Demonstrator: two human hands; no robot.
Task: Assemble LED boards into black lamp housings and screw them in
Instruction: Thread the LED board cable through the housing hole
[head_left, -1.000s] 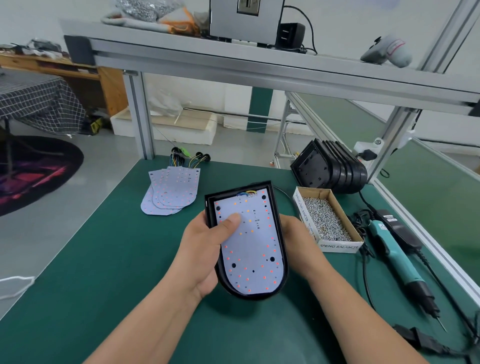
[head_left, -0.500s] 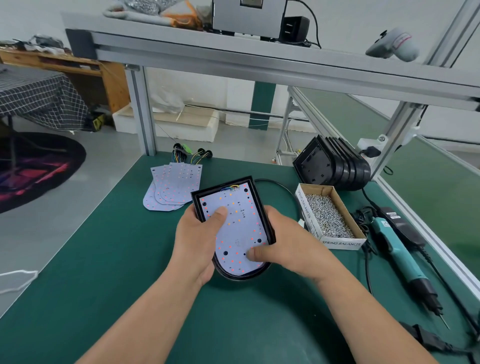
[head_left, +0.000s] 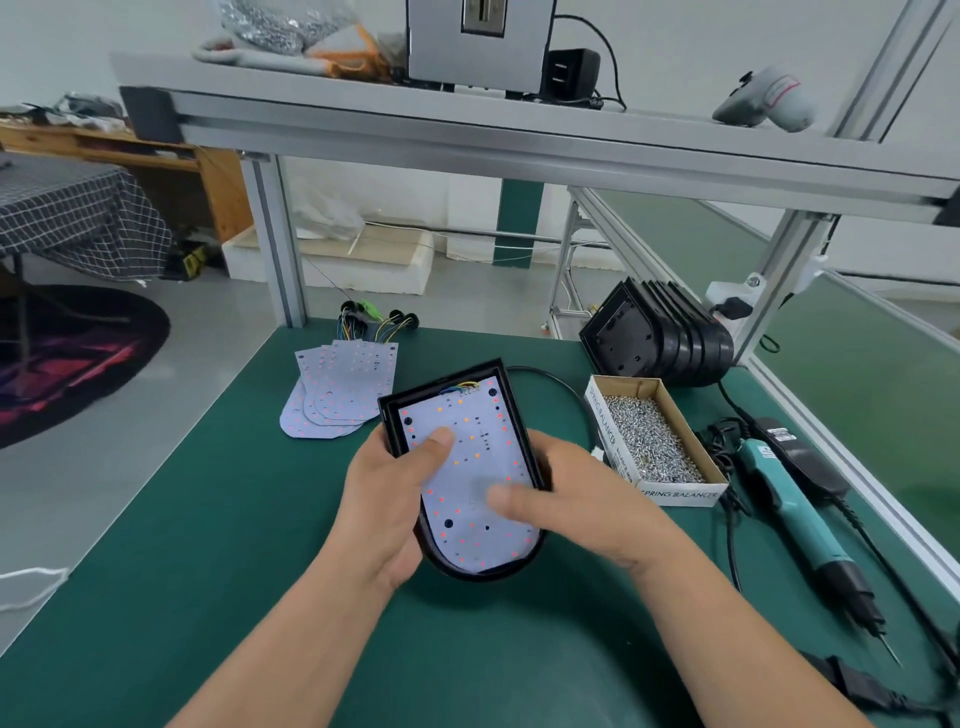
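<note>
A black lamp housing (head_left: 390, 415) with a white LED board (head_left: 470, 452) lying inside it is held over the green mat at the centre. My left hand (head_left: 392, 499) grips the housing's left side, thumb pressing on the board. My right hand (head_left: 576, 504) grips the right side, its thumb on the board's lower part. Coloured wires show at the board's top edge. More LED boards (head_left: 340, 387) lie fanned at the back left. A row of empty black housings (head_left: 660, 340) leans at the back right. A teal electric screwdriver (head_left: 789, 506) lies on the right.
An open cardboard box of screws (head_left: 652, 439) stands just right of my hands. Black cables and a power adapter (head_left: 802, 457) lie beside the screwdriver. An aluminium frame post (head_left: 272, 239) and shelf rise behind the green mat (head_left: 208, 545).
The housing was lowered towards the mat and tilted left a little. My right hand came round from under it and its thumb now presses on the board.
</note>
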